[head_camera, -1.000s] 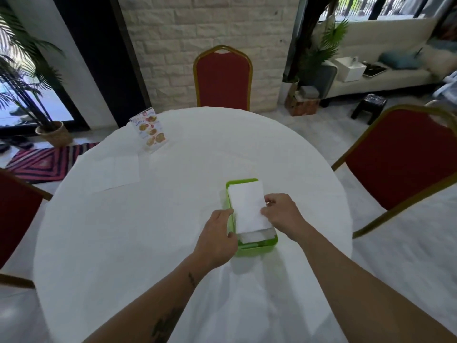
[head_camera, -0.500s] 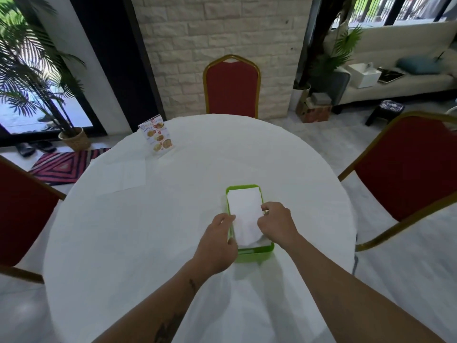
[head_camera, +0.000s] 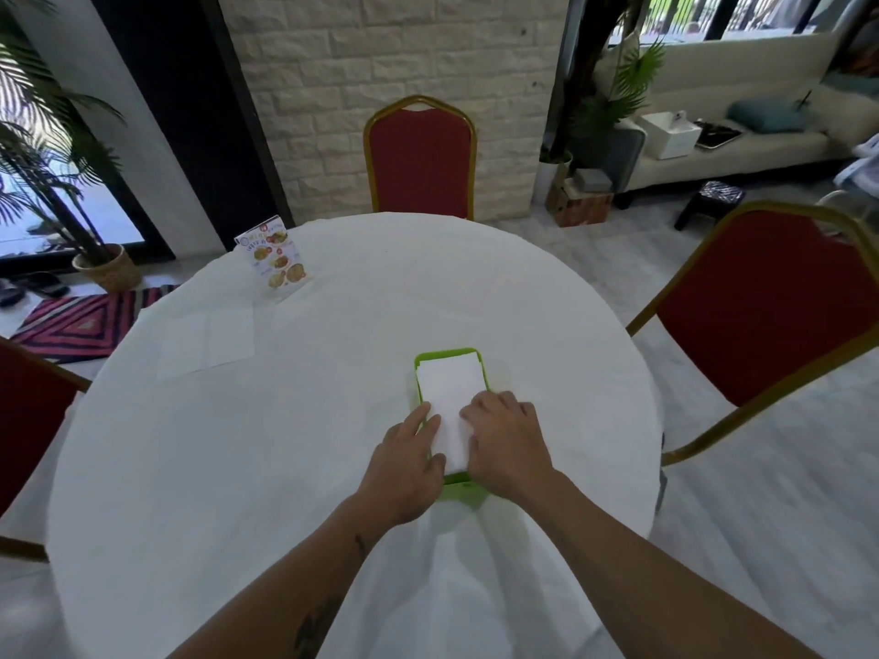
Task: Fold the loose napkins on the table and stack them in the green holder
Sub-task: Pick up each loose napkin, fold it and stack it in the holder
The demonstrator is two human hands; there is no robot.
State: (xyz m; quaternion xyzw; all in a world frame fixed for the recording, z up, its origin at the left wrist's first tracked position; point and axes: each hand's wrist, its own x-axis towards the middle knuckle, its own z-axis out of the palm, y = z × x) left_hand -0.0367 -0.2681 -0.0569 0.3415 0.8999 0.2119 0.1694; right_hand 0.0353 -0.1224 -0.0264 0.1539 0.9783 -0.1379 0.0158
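folded napkin [head_camera: 449,397] now seated flat in holder [head_camera: 447,356] vs 1 s ago. right hand [head_camera: 506,442] presses it, fingers bent; left hand [head_camera: 409,461] flat on its left edge. loose napkin [head_camera: 207,342] far left is next.

Daylight enters through the window [head_camera: 57,202] at the left and the windows [head_camera: 742,16] at the upper right, leaving the room bright and the white tablecloth [head_camera: 238,468] nearly washed out, with only soft grey shadows in its folds at the table's near edge. The wide-angle lens bends the chairs [head_camera: 770,306] and floor outward toward the frame's edges. Fine detail is slightly soft throughout.
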